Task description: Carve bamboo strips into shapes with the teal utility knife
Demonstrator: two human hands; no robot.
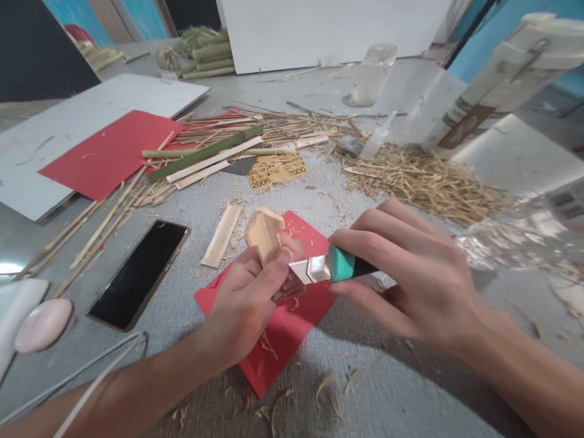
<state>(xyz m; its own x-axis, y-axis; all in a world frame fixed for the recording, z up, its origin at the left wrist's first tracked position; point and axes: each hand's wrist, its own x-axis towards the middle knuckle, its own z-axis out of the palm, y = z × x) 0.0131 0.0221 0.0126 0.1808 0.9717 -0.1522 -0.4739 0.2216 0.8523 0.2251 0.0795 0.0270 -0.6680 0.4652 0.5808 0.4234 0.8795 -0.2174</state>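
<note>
1. Bamboo work is in hand on a grey bench: the left hand grips a small pale bamboo piece, cut to a pointed shape, between thumb and fingers and holds it just above a red paper sheet.

2. Right hand is closed around a utility knife with a green and black handle; its short metal blade points left and sits at the lower edge of the bamboo piece, close against the left thumb.

3. Judging from this, the step is trimming or shaving the piece with the blade, and loose shavings lie on the red sheet and the bench around it.

4. The next move seems to call for a short, controlled stroke with the thumb kept out of the blade's path, since the two are nearly touching.

5. Just left of the piece lies a flat bamboo strip; further left, a dark phone lies face up.

6. Behind these, split bamboo sticks lie over a larger red card, and a heap of dry fibres spreads to the right.

7. A small clear dropper bottle lies near that heap; a glass jar stands further back.
</note>
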